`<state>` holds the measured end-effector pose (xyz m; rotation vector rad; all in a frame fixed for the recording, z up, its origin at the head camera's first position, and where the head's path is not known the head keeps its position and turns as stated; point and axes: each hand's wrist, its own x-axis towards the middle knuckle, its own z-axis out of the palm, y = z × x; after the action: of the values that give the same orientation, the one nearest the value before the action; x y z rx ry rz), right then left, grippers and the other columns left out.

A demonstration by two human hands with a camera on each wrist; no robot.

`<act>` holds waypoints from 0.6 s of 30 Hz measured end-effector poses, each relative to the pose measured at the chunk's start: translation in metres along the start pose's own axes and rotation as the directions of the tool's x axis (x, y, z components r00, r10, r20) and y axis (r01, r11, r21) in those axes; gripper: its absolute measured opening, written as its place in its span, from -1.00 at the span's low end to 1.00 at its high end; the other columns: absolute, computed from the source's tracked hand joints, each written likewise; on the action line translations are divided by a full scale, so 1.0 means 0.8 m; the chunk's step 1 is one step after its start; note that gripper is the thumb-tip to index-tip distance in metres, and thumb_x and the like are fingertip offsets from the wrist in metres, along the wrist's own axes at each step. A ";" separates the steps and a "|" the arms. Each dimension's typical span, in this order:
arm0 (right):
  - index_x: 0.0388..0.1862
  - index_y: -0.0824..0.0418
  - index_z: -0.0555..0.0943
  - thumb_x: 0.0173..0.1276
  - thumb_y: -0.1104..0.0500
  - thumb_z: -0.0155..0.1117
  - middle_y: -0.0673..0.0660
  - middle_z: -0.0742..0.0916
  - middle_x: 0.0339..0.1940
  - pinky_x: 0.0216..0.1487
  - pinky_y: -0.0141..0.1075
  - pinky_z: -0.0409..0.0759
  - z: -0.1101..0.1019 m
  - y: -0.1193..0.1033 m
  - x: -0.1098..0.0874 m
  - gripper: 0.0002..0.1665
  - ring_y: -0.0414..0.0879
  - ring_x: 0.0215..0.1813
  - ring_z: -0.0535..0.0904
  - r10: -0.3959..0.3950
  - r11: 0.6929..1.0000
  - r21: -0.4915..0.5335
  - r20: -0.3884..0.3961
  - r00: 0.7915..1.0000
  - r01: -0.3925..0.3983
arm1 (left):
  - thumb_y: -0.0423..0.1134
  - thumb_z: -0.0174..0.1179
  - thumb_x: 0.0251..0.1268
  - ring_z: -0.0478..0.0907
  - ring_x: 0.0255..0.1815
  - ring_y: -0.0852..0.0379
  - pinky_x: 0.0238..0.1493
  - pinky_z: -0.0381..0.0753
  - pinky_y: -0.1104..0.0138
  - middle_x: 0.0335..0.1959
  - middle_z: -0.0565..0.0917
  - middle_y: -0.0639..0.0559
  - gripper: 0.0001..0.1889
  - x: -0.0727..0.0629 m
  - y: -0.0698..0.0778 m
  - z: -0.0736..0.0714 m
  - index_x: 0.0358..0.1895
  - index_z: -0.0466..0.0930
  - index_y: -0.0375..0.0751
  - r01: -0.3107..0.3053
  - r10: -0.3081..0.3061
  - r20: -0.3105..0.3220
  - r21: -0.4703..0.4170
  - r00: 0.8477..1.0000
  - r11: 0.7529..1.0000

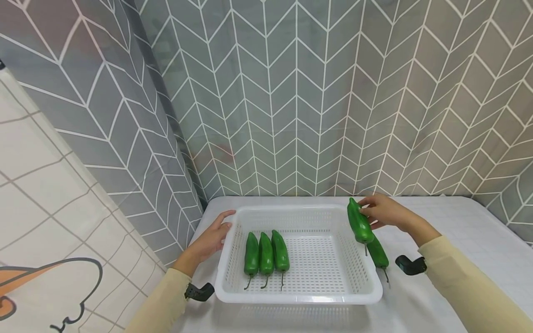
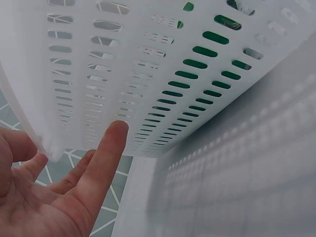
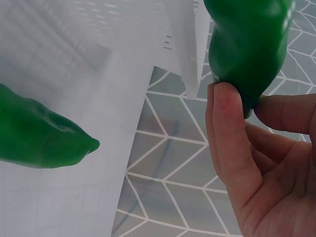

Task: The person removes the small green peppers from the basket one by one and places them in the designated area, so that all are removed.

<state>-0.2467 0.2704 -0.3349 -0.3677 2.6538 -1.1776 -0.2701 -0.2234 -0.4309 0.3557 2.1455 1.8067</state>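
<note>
Your right hand [image 1: 384, 213] pinched one green pepper [image 1: 359, 225] by its tip, raised near the right rim of the basket [image 1: 300, 299], stem downward, perhaps to match the three peppers [image 1: 266, 254] inside. Your left hand [image 1: 209, 241], fingers rather straight, touched the opposite side, probably for steadying.

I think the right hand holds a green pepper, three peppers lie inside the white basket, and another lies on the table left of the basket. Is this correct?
The side is wrong: the head view shows that other pepper on the table right of the white basket. The rest is right.
</note>
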 end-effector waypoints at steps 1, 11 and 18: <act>0.31 0.70 0.31 0.59 0.30 0.04 0.33 0.68 -0.12 -0.19 -0.10 0.74 0.000 0.001 0.000 -0.48 0.00 -0.20 0.70 0.002 1.000 -0.004 -0.003 1.000 -0.002 | -0.19 -0.31 0.75 0.48 0.32 -0.16 0.06 0.64 0.01 0.43 0.34 -0.29 -0.51 0.000 0.000 0.000 0.61 -0.04 0.08 0.000 0.000 0.001 0.002 1.000 1.000; 0.32 0.70 0.31 0.57 0.31 0.05 0.34 0.68 -0.11 -0.16 -0.07 0.74 -0.002 0.007 -0.007 -0.47 0.04 -0.17 0.71 0.016 1.000 0.008 -0.002 1.000 -0.016 | -0.16 -0.29 0.74 0.47 0.32 -0.17 0.07 0.64 0.01 0.43 0.35 -0.29 -0.51 -0.002 0.000 0.000 0.61 -0.04 0.09 -0.003 0.002 0.003 0.007 1.000 1.000; 0.32 0.71 0.29 0.57 0.30 0.05 0.36 0.68 -0.09 -0.16 -0.06 0.74 -0.005 0.008 -0.009 -0.46 0.05 -0.16 0.72 0.033 0.999 0.008 0.002 0.999 -0.033 | -0.13 -0.25 0.74 0.48 0.32 -0.16 0.07 0.64 0.01 0.43 0.36 -0.26 -0.51 -0.002 0.000 0.000 0.60 -0.02 0.11 0.002 -0.002 -0.004 0.007 1.000 1.000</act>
<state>-0.2417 0.2797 -0.3362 -0.3226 2.6420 -1.1774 -0.2690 -0.2240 -0.4307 0.3525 2.1545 1.8004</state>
